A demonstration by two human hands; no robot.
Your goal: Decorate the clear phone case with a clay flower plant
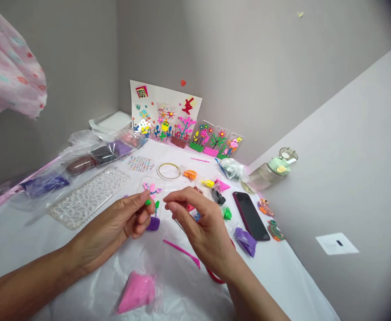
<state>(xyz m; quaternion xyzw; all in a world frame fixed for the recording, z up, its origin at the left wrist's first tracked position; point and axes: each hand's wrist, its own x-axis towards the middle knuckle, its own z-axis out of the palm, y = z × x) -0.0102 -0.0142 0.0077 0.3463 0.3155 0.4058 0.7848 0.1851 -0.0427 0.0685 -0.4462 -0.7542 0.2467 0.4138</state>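
Note:
My left hand (123,218) pinches a small piece of green clay (147,202) between thumb and forefinger, its other fingers curled. To its right, my right hand (202,220) is raised with fingers bent and thumb close to the index tip; nothing shows between them, so it looks open. Behind and below the hands lies a clear phone case (162,183) decorated with a clay flower: pink petals (152,189), a green leaf (157,204) and a purple pot (153,224). My left hand covers part of it. A pink modelling tool (184,253) lies on the table in front of my right hand.
A bag of pink clay (137,292) lies near the front. At right are purple clay (245,241), a phone (251,216) and a bottle (265,174). A patterned clear case (88,196) and bagged clay (81,165) lie left. Decorated cases (217,140) lean at the back.

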